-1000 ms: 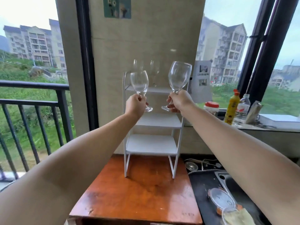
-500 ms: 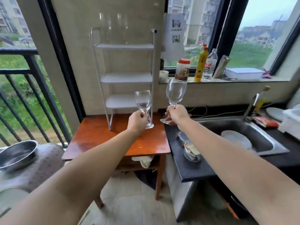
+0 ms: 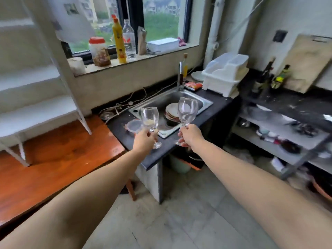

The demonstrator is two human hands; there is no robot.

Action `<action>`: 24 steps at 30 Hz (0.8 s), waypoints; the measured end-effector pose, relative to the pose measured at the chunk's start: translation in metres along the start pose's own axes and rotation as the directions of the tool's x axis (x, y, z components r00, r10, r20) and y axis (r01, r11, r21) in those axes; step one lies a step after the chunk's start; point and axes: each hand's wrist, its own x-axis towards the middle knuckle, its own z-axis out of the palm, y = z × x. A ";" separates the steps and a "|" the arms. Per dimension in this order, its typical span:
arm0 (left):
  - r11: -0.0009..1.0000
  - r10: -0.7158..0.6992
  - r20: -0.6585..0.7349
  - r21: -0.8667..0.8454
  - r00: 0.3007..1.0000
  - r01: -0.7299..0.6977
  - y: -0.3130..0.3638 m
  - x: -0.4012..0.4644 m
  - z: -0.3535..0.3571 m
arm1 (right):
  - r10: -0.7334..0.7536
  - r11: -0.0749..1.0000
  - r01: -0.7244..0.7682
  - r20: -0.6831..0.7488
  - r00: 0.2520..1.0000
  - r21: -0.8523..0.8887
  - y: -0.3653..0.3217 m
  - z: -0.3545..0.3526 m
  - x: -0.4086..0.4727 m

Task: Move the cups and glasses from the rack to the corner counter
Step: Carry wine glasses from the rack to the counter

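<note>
I have turned away from the white rack (image 3: 36, 83), now at the frame's left. My left hand (image 3: 143, 141) and right hand (image 3: 189, 136) each grip a wine glass stem, the small wine glass (image 3: 150, 119) and the taller wine glass (image 3: 187, 112) held over the sink counter (image 3: 129, 135), heading to the corner counter (image 3: 287, 103) at right.

**No legible writing in view**

Nothing here can be read. The yellow bottle (image 3: 119, 44) on the window sill (image 3: 136, 59) carries a red and orange label, but its print is too blurred to make out. The clear water bottle (image 3: 129, 42) beside it has a small red mark, likewise unreadable. The red-lidded jar (image 3: 99, 52) shows no lettering. A pale sheet (image 3: 71, 18) hanging by the window bears small dark pictures, no words discernible.
</note>
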 end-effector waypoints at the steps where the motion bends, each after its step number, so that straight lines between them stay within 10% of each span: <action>1: 1.000 0.029 0.057 -0.009 0.998 -0.029 0.010 0.000 0.017 | 0.025 0.999 -0.024 -0.054 0.998 0.022 0.010 -0.020 -0.003; 13: 0.947 0.292 0.568 -0.059 0.769 -0.315 0.094 -0.076 0.187 | 0.311 0.945 -0.202 -0.519 0.796 0.256 0.109 -0.189 -0.089; 24: 0.868 0.400 0.751 -0.125 0.526 -0.481 0.188 -0.170 0.326 | 0.475 0.879 -0.258 -0.689 0.547 0.401 0.212 -0.336 -0.159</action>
